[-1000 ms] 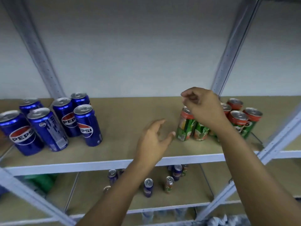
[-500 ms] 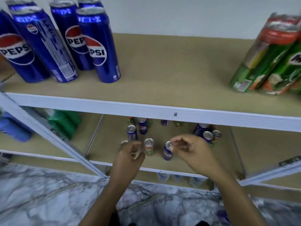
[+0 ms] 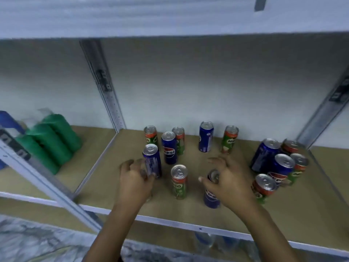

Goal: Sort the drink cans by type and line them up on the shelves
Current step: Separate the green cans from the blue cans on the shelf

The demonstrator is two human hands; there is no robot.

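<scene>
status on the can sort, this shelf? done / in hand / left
Done: nothing visible on this shelf; blue Pepsi and green Milo cans stand mixed, with no rows.
In hand: the left hand is closing on a blue Pepsi can, and the right hand grips the top of another Pepsi can.
Left: separating the rest, such as the Milo can between the hands and the mixed cluster at right.

Both forearms were extended forward. The left grip (image 3: pixel 135 178) was curled, fingers bent inward; the right grip (image 3: pixel 225 183) was spread, fingers arched downward.
</scene>
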